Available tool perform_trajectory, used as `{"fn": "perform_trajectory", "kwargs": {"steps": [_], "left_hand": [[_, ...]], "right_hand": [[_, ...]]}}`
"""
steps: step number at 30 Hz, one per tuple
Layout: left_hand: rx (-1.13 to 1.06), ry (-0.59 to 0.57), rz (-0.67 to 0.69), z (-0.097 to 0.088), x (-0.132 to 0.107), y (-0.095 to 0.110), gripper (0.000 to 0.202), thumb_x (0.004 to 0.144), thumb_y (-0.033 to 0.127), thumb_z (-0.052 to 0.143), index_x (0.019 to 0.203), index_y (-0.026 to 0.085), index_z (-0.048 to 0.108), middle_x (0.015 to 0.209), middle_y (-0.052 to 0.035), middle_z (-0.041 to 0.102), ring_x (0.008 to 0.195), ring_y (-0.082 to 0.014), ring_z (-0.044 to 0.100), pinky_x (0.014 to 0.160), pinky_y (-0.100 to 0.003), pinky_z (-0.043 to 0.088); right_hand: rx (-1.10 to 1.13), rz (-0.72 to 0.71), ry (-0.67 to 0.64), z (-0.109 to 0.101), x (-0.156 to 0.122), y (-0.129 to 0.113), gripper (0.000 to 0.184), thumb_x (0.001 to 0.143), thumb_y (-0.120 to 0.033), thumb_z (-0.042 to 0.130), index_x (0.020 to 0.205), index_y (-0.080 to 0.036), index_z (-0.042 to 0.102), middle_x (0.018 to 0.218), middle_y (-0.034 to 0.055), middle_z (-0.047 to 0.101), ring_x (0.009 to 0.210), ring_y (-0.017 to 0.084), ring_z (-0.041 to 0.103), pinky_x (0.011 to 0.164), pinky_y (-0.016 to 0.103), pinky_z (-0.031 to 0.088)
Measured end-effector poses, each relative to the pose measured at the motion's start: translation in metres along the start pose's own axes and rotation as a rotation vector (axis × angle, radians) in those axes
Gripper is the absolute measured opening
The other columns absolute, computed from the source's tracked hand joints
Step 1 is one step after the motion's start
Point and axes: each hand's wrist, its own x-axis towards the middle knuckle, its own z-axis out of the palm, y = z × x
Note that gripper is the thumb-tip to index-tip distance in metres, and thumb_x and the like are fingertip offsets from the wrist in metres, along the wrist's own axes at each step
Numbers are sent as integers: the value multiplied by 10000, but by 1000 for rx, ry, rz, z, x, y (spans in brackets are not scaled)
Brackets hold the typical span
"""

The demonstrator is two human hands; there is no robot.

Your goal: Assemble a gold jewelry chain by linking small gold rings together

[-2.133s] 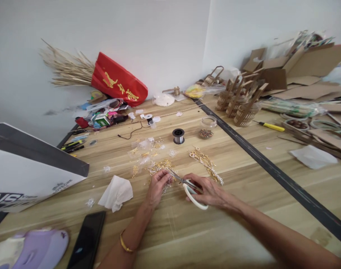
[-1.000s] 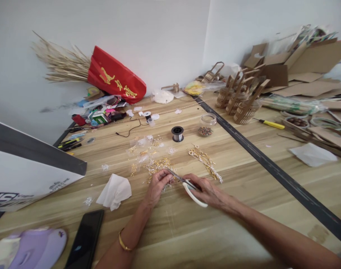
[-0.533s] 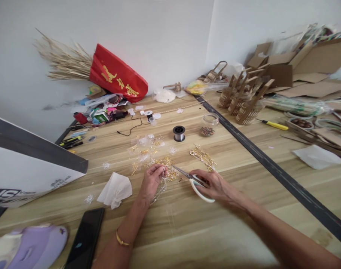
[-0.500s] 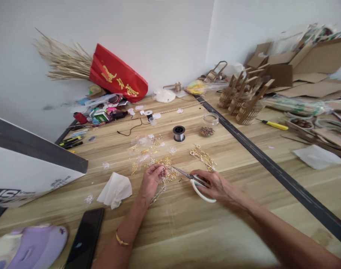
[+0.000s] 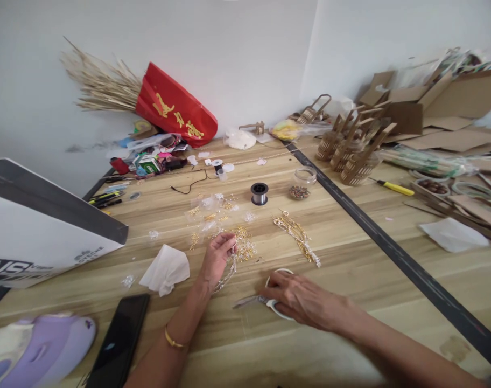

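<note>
Presently, two hands are recorded at the lower centre of the frame, above a wooden table [image 5: 350, 280].

The left hand [image 5: 216, 257] is held just above centre. Its thumb and fingertips are pinched shut on one thin chain [image 5: 228, 273], which hangs from the pinch down and to the left until it meets the table. One gold bracelet [image 5: 170, 339] is noted on that wrist.

The right hand [image 5: 300, 299] is laid, palm down, right of the chain. Beneath it lies one pair of scissors [image 5: 249, 301], flat on the table, its closed blades pointing toward the left of the frame and its white handle largely covered. The fingers are loosely extended over the handle; whether it is actually gripped cannot be told.

Just above the left hand, one scattered heap of small gold parts [image 5: 242, 245] is observed. To its right, one row of gold pendants [image 5: 297, 235] is laid out. Higher, at centre, one spool of wire [image 5: 259, 193] and one glass jar [image 5: 303, 184] stand near each other, apart. Three woven baskets [image 5: 350, 156] are grouped at the upper right.

Left of the left hand, one crumpled tissue [image 5: 166, 269] is noted; at the lower left, one dark phone [image 5: 118, 342] lies flat.
</note>
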Motion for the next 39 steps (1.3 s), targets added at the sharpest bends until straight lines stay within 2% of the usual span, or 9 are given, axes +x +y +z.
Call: {"fn": "perform_trajectory", "kwargs": {"steps": [6,9,13,17,20,25,32,36,39], "left_hand": [[106,-19,24,5,-7,1,205,607,238,762,762,136,676,632,22,591,562,-68,541,572,-198,420],[149,-18,20,6,-9,0,208,614,251,758,770,137,679,652,9,609,590,-79,551,599,-209,429],[205,-19,46,7,-11,-1,200,611,244,760,764,143,681,678,-4,637,618,-91,558,613,-215,429],[237,-25,86,11,-13,-1,180,582,220,767,714,140,676,689,-15,662,646,-109,577,629,-220,436],[254,-12,118,11,-14,-2,156,581,214,756,689,139,671,685,-18,670,655,-123,589,633,-228,443],[272,64,159,7,-11,-6,135,591,220,748,678,145,676,670,-12,663,638,-121,576,629,-232,444],[218,119,145,1,-6,-7,187,644,288,729,748,137,690,706,-26,670,626,-116,562,608,-224,433],[239,44,110,-1,-5,-7,239,683,352,711,783,136,690,755,-42,677,665,-123,573,611,-220,429],[277,-47,79,-1,-5,-9,259,654,325,743,821,133,689,749,-38,673,654,-120,573,611,-224,427]], "right_hand": [[-46,-38,54,0,2,-7,214,867,-179,519,1078,-207,546,963,63,597,967,217,543,886,378,427],[51,-1,100,-7,7,-3,161,883,-222,509,1032,-198,567,966,65,610,938,206,572,848,356,448],[429,107,240,-6,28,15,386,850,-238,560,1223,-213,464,1053,60,602,824,149,620,730,287,491],[843,175,389,6,65,33,392,801,-322,614,1146,-196,479,1077,65,579,711,109,595,609,243,490],[995,179,439,14,89,36,392,730,-344,682,1040,-185,503,990,33,574,651,85,560,568,217,465],[1094,257,464,20,107,34,309,722,-393,672,872,-154,545,676,-24,555,542,78,506,481,191,416],[1186,319,427,26,102,42,330,728,-446,656,876,-156,596,574,-30,585,479,94,513,474,214,433],[1179,327,464,26,100,49,316,729,-455,655,846,-164,614,522,-47,544,440,88,463,437,209,384],[1163,309,486,24,100,52,317,753,-468,633,812,-157,622,518,-45,519,430,81,433,419,205,333]]}}
